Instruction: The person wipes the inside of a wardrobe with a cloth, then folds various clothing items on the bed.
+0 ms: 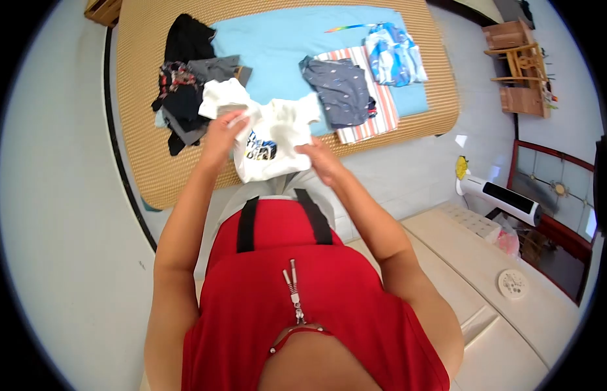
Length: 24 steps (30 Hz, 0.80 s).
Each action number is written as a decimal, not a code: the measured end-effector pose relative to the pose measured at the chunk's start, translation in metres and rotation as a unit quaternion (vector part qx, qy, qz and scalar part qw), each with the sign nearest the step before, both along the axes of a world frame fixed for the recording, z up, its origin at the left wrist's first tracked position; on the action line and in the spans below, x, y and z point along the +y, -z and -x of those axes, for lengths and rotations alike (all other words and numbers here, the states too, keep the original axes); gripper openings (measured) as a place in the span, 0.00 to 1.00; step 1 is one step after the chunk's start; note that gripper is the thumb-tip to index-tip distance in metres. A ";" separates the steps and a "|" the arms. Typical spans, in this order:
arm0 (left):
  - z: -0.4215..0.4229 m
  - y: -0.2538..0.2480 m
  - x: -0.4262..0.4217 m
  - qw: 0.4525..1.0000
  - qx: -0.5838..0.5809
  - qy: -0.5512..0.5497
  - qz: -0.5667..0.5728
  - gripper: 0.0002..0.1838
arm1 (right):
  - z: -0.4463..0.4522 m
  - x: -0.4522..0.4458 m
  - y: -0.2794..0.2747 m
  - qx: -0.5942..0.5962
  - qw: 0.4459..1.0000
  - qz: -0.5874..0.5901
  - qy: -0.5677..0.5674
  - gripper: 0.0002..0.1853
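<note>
A white T-shirt [285, 127] with a dark, blue and yellow print hangs between my two hands at the bed's near edge. My left hand [222, 133] pinches its left side, close to a sleeve. On the right, my right hand [322, 159] grips the lower side of the shirt, thumb on top. Beyond my left hand lies a loose heap of dark clothes [181, 85], black and grey with a patterned piece. Past my right hand, a dark grey printed garment [339, 91] rests folded on a striped cloth [384, 107].
The bed has a woven mat [144, 130] and a light blue sheet [271, 39]. A blue and white patterned bundle [395, 55] is at its far right. To my right stand a white cabinet [440, 244], a white tower fan [502, 197] and a wooden chair [518, 65].
</note>
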<state>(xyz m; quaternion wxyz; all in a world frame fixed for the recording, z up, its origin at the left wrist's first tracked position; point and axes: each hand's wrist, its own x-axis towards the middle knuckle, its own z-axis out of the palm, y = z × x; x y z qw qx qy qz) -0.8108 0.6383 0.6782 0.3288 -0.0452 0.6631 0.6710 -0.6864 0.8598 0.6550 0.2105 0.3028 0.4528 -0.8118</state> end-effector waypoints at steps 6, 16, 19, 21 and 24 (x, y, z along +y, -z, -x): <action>-0.027 -0.054 0.057 0.942 0.077 0.326 -0.016 0.14 | 0.018 -0.027 -0.046 -0.022 0.964 0.223 0.142 0.24; -0.035 -0.041 0.036 0.929 0.058 0.355 -0.086 0.20 | 0.023 -0.001 -0.008 -0.117 0.982 0.126 0.071 0.16; -0.025 -0.039 0.023 0.966 -0.089 0.209 -0.121 0.21 | 0.078 0.045 -0.042 -0.062 0.992 0.060 0.094 0.17; -0.021 -0.006 0.005 0.985 -0.064 0.133 -0.085 0.19 | 0.118 0.100 -0.059 0.035 0.994 0.029 0.094 0.20; -0.017 0.031 -0.025 0.996 -0.079 0.039 -0.009 0.17 | 0.175 0.157 -0.134 0.193 0.951 -0.146 0.194 0.18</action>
